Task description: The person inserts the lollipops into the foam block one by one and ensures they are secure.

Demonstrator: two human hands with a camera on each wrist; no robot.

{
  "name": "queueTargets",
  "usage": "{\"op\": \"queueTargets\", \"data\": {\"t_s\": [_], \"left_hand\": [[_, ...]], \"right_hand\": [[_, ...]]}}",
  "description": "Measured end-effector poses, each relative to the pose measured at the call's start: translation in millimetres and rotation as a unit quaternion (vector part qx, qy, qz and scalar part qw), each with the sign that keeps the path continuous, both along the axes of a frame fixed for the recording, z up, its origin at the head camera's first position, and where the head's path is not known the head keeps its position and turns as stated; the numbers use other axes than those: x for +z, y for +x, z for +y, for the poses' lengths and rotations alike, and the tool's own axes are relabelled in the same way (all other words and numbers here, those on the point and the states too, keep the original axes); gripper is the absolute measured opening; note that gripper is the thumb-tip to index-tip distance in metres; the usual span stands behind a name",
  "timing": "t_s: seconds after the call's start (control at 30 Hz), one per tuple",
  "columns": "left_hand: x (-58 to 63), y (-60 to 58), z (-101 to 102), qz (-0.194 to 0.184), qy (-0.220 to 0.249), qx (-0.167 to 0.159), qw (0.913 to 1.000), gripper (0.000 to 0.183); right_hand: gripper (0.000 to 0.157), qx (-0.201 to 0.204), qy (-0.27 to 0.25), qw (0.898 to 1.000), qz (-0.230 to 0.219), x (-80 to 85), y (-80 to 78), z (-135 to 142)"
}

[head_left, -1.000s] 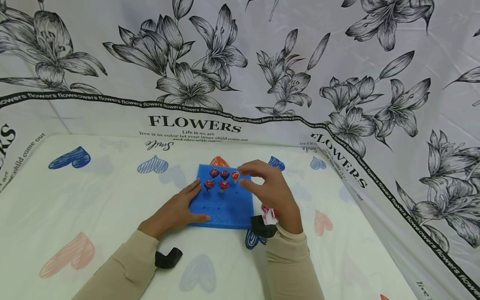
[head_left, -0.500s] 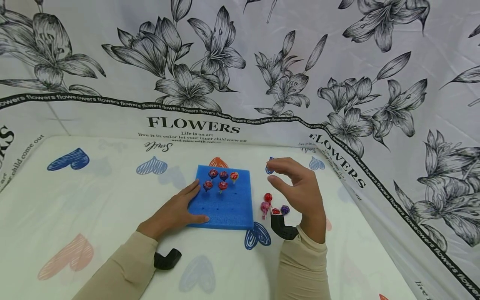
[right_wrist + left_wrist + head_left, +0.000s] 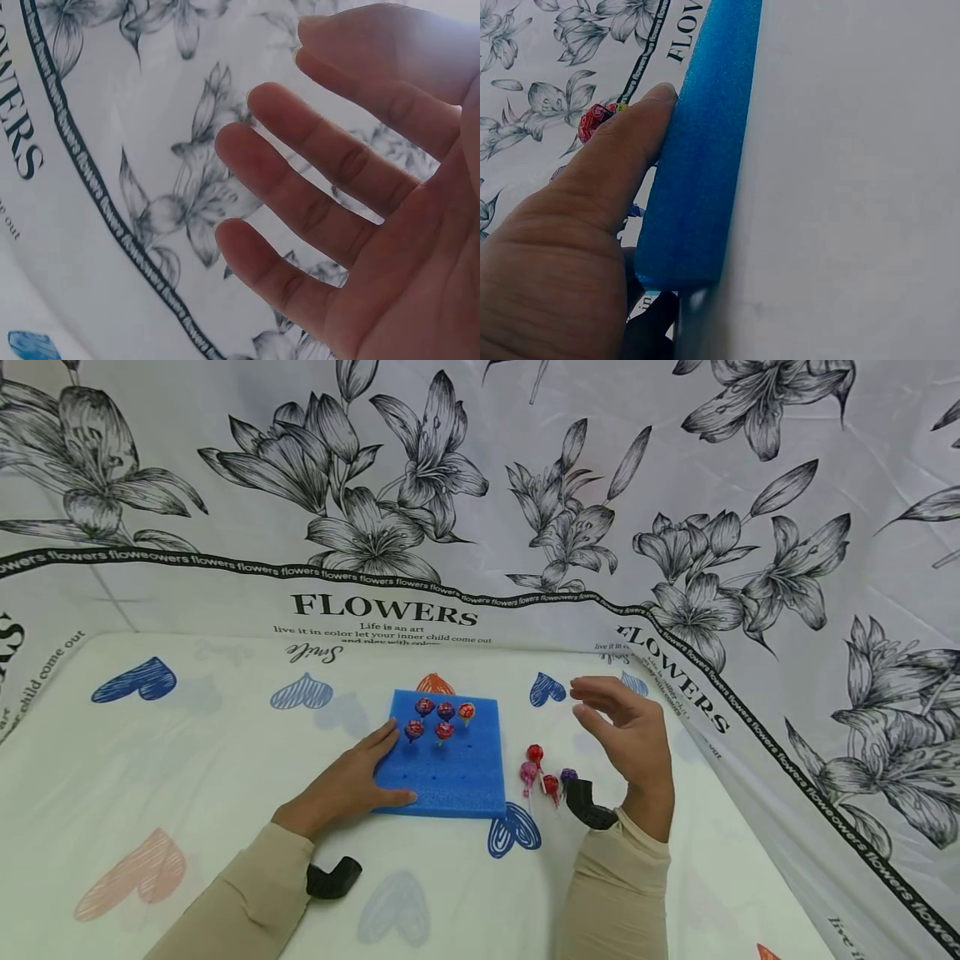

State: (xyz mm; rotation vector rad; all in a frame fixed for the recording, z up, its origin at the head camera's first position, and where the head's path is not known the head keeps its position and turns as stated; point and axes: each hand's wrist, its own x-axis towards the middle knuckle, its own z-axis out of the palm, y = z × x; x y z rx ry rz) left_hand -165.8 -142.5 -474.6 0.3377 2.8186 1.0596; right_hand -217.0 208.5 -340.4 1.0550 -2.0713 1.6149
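A blue foam block (image 3: 457, 777) lies on the table, its top pierced with small holes. Several wrapped lollipops (image 3: 445, 731) stand upright in its far part, in two rows. My left hand (image 3: 341, 789) rests on the block's left side, thumb stretched over the near left corner. Up close in the left wrist view, the straight thumb (image 3: 607, 172) lies against the foam block (image 3: 697, 165). My right hand (image 3: 636, 739) hovers right of the block with nothing in it. Its fingers (image 3: 300, 187) are spread and slightly bent in the right wrist view.
Several loose lollipops, among them a pink one (image 3: 528, 772) and a purple one (image 3: 569, 775), lie between the block and my right wrist. The tablecloth (image 3: 247, 760) is white with printed hearts. A flower-printed curtain (image 3: 525, 552) rises behind and along the right.
My right hand has moved right, away from the yellow-and-red lollipop at the back right of the standing ones, uncovering the loose lollipops. The left hand stays on the foam block.
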Motion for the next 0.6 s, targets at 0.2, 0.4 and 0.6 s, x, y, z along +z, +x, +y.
{"op": "queueTargets", "data": {"t_s": [0.2, 0.4, 0.6], "left_hand": [[-0.6, 0.2, -1, 0.004, -0.001, -0.002, 1.0000, 0.113], [-2.4, -0.2, -1, -0.001, -0.002, -0.001, 1.0000, 0.113], [-0.8, -0.6, 1, -0.004, -0.004, 0.002, 1.0000, 0.114]], "right_hand": [[0.028, -0.032, 0.001, 0.997, -0.071, -16.2, -10.6, 7], [0.030, -0.060, 0.038, 0.984, -0.164, -35.6, -23.7, 6], [0.032, -0.074, 0.065, 0.966, -0.240, -47.7, -28.6, 1]]}}
